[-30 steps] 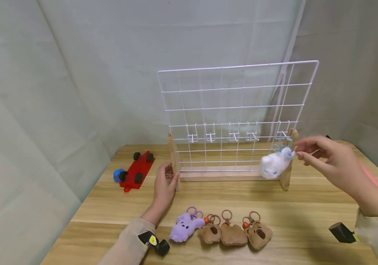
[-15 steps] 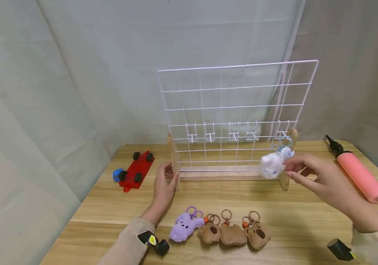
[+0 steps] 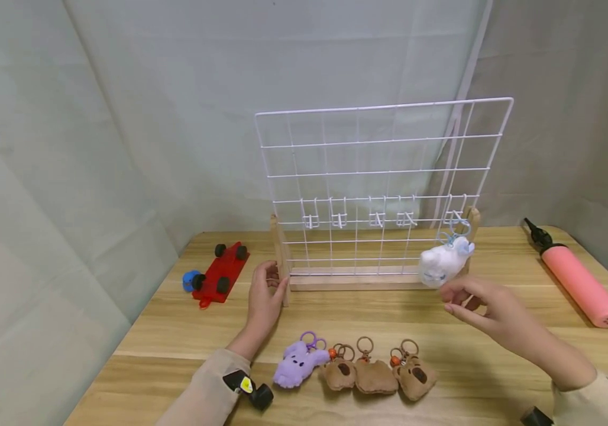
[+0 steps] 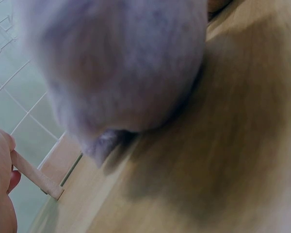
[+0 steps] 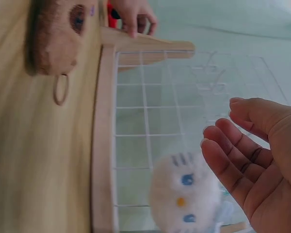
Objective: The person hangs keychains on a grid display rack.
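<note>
A white wire grid rack (image 3: 384,140) stands upright in a wooden base (image 3: 346,283). My left hand (image 3: 265,302) grips the left wooden post (image 3: 280,251), thumb in front and fingers behind. From the rightmost hook hangs a white plush keychain (image 3: 442,263) by its blue ring; blue eyes and a yellow nose show on the plush (image 5: 184,191) in the right wrist view. Just in front of and below it hovers my right hand (image 3: 487,310), fingers loosely bent and holding nothing. A blurred purple plush (image 4: 121,63) fills much of the left wrist view.
Along the table front lie a purple plush keychain (image 3: 297,365) and several brown ones, including a brown bear keychain (image 3: 414,378). Left of the rack is a red toy car (image 3: 224,275) with its wheels up; a pink hand pump (image 3: 583,284) lies at the right. Several white hooks (image 3: 376,220) hang bare.
My right hand has moved from the white plush's right side, past its front, down and left to below it. The plush stays on its hook, and my left hand keeps its place.
</note>
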A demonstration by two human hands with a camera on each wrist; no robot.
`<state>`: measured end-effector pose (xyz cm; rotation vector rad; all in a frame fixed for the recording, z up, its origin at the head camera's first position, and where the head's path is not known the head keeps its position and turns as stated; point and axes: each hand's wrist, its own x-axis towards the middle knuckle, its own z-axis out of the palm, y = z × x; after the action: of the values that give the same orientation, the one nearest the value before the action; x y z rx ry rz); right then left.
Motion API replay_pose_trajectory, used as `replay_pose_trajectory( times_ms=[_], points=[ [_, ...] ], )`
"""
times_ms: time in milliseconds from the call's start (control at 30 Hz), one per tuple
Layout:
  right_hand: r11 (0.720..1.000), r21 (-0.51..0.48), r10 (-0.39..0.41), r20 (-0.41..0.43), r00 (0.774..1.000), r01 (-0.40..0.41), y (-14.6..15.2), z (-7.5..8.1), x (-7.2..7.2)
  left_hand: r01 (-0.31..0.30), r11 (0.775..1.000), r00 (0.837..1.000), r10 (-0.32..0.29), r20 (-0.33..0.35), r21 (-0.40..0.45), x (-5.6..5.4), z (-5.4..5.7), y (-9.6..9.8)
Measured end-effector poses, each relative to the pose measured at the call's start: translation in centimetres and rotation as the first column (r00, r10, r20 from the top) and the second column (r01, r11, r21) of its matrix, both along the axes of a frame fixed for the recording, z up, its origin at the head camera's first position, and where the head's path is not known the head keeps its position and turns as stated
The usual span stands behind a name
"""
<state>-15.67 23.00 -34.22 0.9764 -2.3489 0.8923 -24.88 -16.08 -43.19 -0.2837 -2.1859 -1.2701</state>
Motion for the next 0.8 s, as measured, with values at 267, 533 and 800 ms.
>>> replay_pose_trajectory(
  times_ms=[267,533,800],
  points=[
    [0.999,0.019,0.024,0.068,0.997,-0.026,-0.7,-2.4,-0.1,-0.007,1.0,1.0,0.007,0.009,-0.003,0.0,0.0,-0.1],
    [0.998,0.023,0.054,0.132,0.99,-0.058,-1.4,-4.9,-0.6,-0.01,1.0,1.0,0.011,0.017,-0.008,0.0,0.1,0.1],
    [0.992,0.058,0.099,0.184,0.978,-0.112,-1.6,-6.2,-1.3,-0.018,1.0,1.0,0.018,0.01,-0.012,0.0,0.1,0.0]
  ],
)
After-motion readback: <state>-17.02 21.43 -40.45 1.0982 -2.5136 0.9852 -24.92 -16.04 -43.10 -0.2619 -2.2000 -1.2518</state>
